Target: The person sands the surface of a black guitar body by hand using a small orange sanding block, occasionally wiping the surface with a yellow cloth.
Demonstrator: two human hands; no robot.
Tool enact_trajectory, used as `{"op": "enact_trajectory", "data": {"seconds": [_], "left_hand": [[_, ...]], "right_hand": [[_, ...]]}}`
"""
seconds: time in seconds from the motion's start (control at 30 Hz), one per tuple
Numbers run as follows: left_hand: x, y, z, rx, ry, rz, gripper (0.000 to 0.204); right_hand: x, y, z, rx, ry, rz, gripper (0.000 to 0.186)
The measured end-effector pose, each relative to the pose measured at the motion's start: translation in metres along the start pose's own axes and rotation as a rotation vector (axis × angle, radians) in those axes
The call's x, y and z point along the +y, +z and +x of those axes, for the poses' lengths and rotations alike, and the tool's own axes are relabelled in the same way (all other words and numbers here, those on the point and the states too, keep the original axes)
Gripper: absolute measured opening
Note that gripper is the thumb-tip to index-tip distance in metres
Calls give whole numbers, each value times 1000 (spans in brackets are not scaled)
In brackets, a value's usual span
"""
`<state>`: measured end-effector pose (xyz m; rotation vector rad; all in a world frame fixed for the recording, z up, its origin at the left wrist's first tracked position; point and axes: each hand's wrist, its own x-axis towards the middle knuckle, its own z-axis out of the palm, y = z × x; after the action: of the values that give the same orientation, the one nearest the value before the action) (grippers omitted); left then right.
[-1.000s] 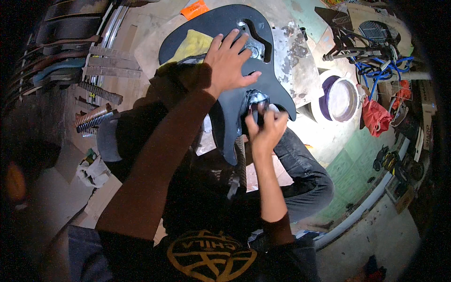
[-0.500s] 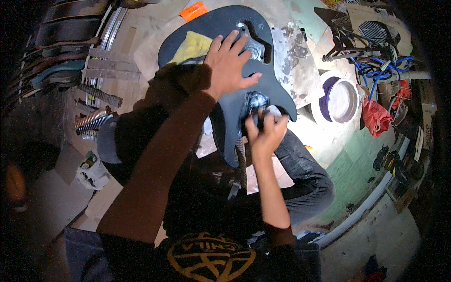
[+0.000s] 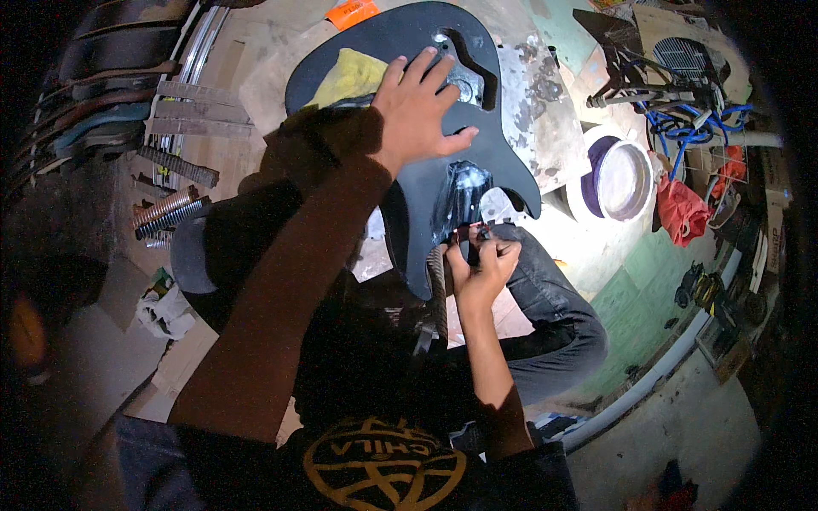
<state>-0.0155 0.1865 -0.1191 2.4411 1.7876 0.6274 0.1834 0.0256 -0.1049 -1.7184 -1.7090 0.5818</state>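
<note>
A matte black electric guitar body (image 3: 492,146) lies across my lap, its shiny neck pocket (image 3: 465,189) toward me and a routed cavity (image 3: 484,75) at the far right. My left hand (image 3: 419,111) rests palm down on it, fingers spread, beside a crumpled yellow cloth (image 3: 348,75). Just past the near end of the neck pocket, my right hand (image 3: 487,271) pinches a small dark object (image 3: 477,232) with a reddish part. Its kind is hard to make out, since the fingers cover most of it. A rough grey-brown strip (image 3: 437,285) stands close to that hand.
A white tub (image 3: 620,179) with purple stains is on the right, near blue cords (image 3: 690,128) and a red bag (image 3: 684,211). Metal springs (image 3: 170,213) and dark strips lie on the left. An orange paper (image 3: 352,13) sits beyond the guitar body.
My right hand has drawn back from inside the neck pocket toward me, leaving the pocket in view. The guitar body appears slightly higher in the picture. My left hand stays flat on it.
</note>
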Motion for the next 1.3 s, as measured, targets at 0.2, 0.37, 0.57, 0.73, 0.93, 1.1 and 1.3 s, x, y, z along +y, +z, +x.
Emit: {"op": "enact_trajectory", "data": {"seconds": [0.2,0.37,0.57,0.73,0.93,1.1,1.3], "left_hand": [[-2,4,-4,3,16,36,61],[0,-2,1,-23,-14,47,61],[-2,-3,0,-22,-13,46,61],[0,1,-2,-19,-5,39,58],[-1,-3,0,-6,-1,-2,55],[-1,1,-3,-2,-8,1,57],[-2,0,2,12,-3,13,57]], "right_hand": [[-11,1,34,-36,-41,-194,32],[-7,-5,19,-43,-90,-200,32],[-2,-10,12,-121,-64,-103,33],[-16,8,59,-57,-79,-190,34],[-6,-9,18,-77,-109,-125,38],[-18,8,51,-66,-56,-191,37],[-9,4,39,-46,-82,-193,34]]}}
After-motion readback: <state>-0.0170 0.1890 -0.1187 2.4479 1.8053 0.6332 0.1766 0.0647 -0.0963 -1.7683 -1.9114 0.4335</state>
